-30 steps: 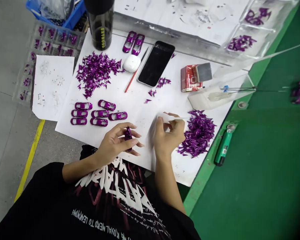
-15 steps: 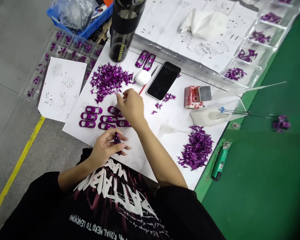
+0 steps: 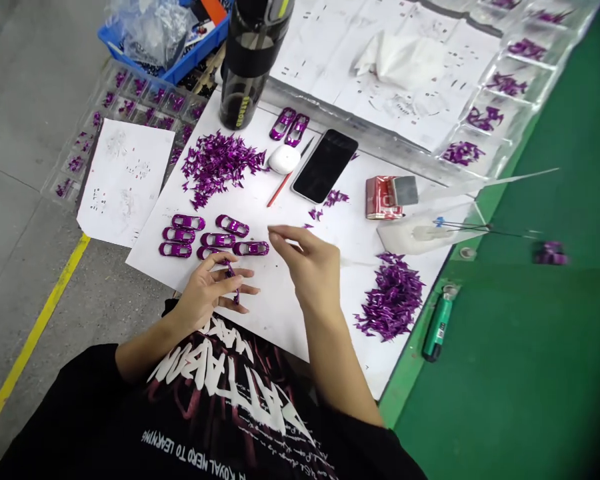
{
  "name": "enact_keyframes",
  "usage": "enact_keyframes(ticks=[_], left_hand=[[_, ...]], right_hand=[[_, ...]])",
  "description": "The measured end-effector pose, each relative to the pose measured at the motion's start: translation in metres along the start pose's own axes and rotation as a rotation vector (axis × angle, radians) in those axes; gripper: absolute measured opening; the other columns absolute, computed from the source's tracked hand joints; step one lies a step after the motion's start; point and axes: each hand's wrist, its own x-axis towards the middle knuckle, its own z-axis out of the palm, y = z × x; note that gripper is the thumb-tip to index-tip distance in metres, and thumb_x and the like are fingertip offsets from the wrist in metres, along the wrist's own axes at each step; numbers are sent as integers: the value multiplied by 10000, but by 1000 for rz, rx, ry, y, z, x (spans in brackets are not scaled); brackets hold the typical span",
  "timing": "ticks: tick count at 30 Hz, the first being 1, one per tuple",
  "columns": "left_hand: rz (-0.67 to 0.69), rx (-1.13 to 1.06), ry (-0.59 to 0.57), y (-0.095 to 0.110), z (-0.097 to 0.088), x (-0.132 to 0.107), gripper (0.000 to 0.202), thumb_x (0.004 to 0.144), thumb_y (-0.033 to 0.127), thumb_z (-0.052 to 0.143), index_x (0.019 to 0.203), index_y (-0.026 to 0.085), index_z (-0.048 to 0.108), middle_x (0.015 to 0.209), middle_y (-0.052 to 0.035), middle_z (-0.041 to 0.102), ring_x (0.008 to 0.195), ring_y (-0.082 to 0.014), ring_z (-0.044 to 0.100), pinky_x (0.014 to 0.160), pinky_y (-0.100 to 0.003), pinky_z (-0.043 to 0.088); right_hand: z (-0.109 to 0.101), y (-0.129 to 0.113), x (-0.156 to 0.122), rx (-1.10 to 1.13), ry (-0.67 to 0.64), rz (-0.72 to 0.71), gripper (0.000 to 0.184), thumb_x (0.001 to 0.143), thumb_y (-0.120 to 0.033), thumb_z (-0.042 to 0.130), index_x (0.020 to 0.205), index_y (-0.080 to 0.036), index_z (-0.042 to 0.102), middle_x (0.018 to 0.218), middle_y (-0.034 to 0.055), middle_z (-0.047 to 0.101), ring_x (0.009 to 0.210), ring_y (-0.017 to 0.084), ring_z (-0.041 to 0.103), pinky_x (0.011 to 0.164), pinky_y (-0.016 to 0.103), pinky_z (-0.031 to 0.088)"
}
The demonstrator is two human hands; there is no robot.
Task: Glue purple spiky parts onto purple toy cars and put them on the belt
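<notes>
The left hand [image 3: 205,293] grips a purple chrome car shell [image 3: 231,283] upright between thumb and curled fingers, just above the near edge of the white paper sheet [image 3: 275,327]. The shell is seen edge-on and mostly hidden by the fingers, so its detail is hard to make out. The right hand [image 3: 310,270] is raised over the sheet, just beside the left hand, with its fingertips [image 3: 275,231] drawn together in a pinch. Nothing shows between them, though a tiny piece can't be ruled out.

Seven more car shells [image 3: 251,248] lie on the sheet by the left hand, one partly behind its fingers. Two others [image 3: 283,123] sit at the sheet's far edge. On the sheet, a heap of spiky purple foil pieces [image 3: 219,167] lies at the far left, and a second heap [image 3: 390,300] lies to the right. A black smartphone [image 3: 325,167], a white earbud case [image 3: 284,159] and a red-handled brush [image 3: 279,190] are toward the far edge.
</notes>
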Motion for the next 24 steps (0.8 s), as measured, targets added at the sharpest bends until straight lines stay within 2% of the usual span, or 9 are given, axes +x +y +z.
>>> enact_keyframes(ticks=[3,5,7,9,14,16,18,20,24], left_hand=[[-63,40,-67,-3,5,10,621,805,362,907,1233,187,492,1197,-156,686,936,-286,751,589,-283,637],[-108,77,-116,-8,10,17,628,800,361,912,1242,183,503,1191,-161,691,904,-271,751,586,-271,631],[-165,117,-170,-13,15,23,628,791,373,919,1234,179,519,1137,-153,703,869,-267,749,582,-279,633],[-218,160,-217,-17,20,27,620,784,386,922,1226,175,542,1088,-141,706,844,-265,745,574,-282,631],[-254,271,-252,-26,31,29,599,776,392,917,1226,176,586,1133,-144,681,814,-239,734,552,-254,608],[-239,309,-250,-29,36,27,580,789,393,904,1230,181,594,1143,-136,672,837,-237,733,562,-251,612],[-192,339,-245,-33,42,24,548,806,383,885,1231,181,603,1112,-119,668,858,-230,725,576,-244,613],[-106,376,-225,-38,48,20,500,819,356,864,1215,175,618,1076,-101,663,856,-203,703,593,-227,609],[0,457,-219,-41,55,16,442,850,333,823,1215,165,639,1080,-108,667,850,-184,678,610,-216,605]], right_hand=[[-24,8,-45,70,91,77,206,822,-402,810,969,-260,830,892,32,750,782,165,677,732,330,567],[-33,14,-71,138,72,134,215,850,-404,800,1002,-255,827,808,29,748,732,169,697,714,334,591],[-37,21,-89,217,29,138,215,888,-393,771,1035,-242,810,867,45,773,788,186,739,760,351,625],[-39,26,-102,248,29,115,212,905,-382,754,1045,-226,786,939,60,782,832,194,753,784,357,639],[-44,35,-114,123,128,120,280,918,-384,740,1121,-198,691,913,59,768,779,193,753,731,335,640],[-45,37,-116,-44,167,42,256,952,-345,704,1162,-201,680,940,61,773,799,197,762,738,332,642],[-44,39,-119,-256,200,-129,182,990,-272,649,1142,-197,715,998,81,777,858,203,769,774,330,645],[-44,42,-122,-422,213,-293,230,1020,-195,574,1183,-194,735,1052,105,768,927,210,764,814,334,648],[-50,46,-122,-513,122,-367,376,1039,-167,499,1365,-199,683,1060,125,747,958,227,746,824,364,655]])
